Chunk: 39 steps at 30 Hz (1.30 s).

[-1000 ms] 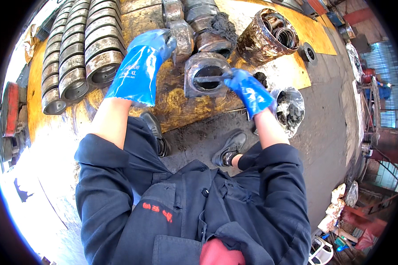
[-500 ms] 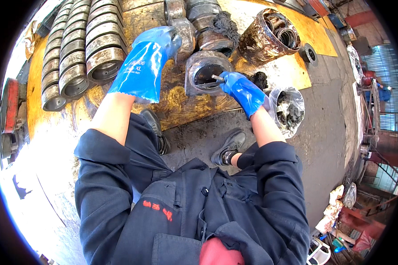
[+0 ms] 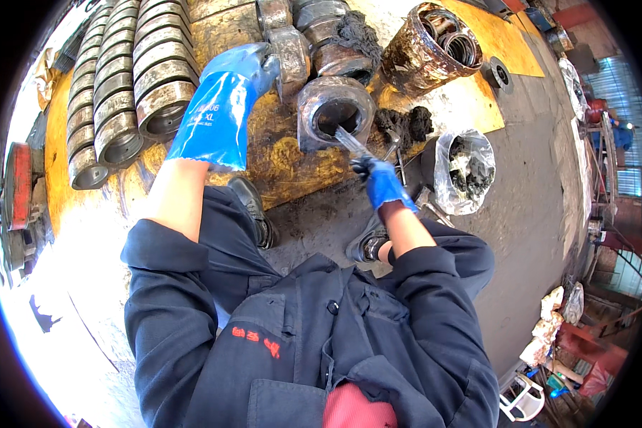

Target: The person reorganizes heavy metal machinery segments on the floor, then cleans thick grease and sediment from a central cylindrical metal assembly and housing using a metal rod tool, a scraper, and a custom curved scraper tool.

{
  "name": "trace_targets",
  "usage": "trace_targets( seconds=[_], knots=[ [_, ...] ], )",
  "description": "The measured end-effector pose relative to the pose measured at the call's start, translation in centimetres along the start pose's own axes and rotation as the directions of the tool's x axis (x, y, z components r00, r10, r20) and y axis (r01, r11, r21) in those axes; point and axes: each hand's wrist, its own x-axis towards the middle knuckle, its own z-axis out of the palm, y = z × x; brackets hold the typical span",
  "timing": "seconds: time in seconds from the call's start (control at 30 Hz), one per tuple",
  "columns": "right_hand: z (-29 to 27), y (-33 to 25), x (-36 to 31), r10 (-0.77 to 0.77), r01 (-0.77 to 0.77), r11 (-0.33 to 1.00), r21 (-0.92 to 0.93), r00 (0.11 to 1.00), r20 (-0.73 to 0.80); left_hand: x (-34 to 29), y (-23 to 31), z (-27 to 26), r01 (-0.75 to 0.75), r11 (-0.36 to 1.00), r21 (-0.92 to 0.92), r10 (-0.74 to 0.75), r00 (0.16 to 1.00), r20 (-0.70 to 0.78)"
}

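Observation:
My right hand point(image 3: 385, 187), in a blue rubber glove, is closed around a long flat metal tool point(image 3: 350, 143), blurred by motion. The tool's far end points into the bore of a greasy metal bearing housing point(image 3: 369, 118) standing on the worktop. My left hand point(image 3: 244, 65), gloved in blue too, is further left with its fingers curled in. It is right beside a blocky metal part point(image 3: 290, 60); whether it grips anything is hidden. Black oily rags point(image 3: 406, 127) lie just right of the housing, with a wrench-like metal tool point(image 3: 392, 148) near them.
Rows of metal cylinders point(image 3: 167, 85) stand at the left of the yellow, oil-stained worktop point(image 3: 278, 160). A grimy bucket point(image 3: 428, 53) holds metal rings. A plastic-lined bin point(image 3: 471, 196) with dark rags and a hammer point(image 3: 435, 207) are at the worktop's near right. A flanged ring point(image 3: 501, 73) lies farther right.
My right hand has drawn back toward me from the housing's right side, baring more of the tool. The hammer and wrench-like tool have come into sight. My left hand has barely moved.

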Motion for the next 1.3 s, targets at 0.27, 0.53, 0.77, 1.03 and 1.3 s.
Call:
trace_targets(
  seconds=[0.27,0.53,0.77,1.03,1.3],
  knots=[
    [2.1,1.4,-0.7,0.105,-0.528,0.450,0.720,0.832,0.545,0.4,0.6,0.0,-0.028,1.000,-0.013,0.028,0.999,0.019],
    [-7.4,-1.7,-1.2,0.162,-0.313,0.529,0.789,0.949,0.269,0.1,0.9,-0.7,-0.045,0.998,-0.048,0.048,0.998,0.048],
    [-7.0,-4.5,1.0,0.260,-0.490,0.475,0.731,0.872,0.416,0.6,1.5,-0.2,-0.030,0.998,-0.047,0.033,0.997,0.075],
    [-8.1,-5.4,0.2,0.248,-0.569,0.312,0.761,0.822,0.513,0.5,1.2,0.3,-0.088,0.994,-0.060,0.088,0.996,0.004],
    [-8.3,-2.4,1.6,0.295,-0.547,0.090,0.832,0.812,0.503,0.1,1.6,-0.2,-0.086,0.994,-0.060,0.088,0.996,0.022]
  ],
)
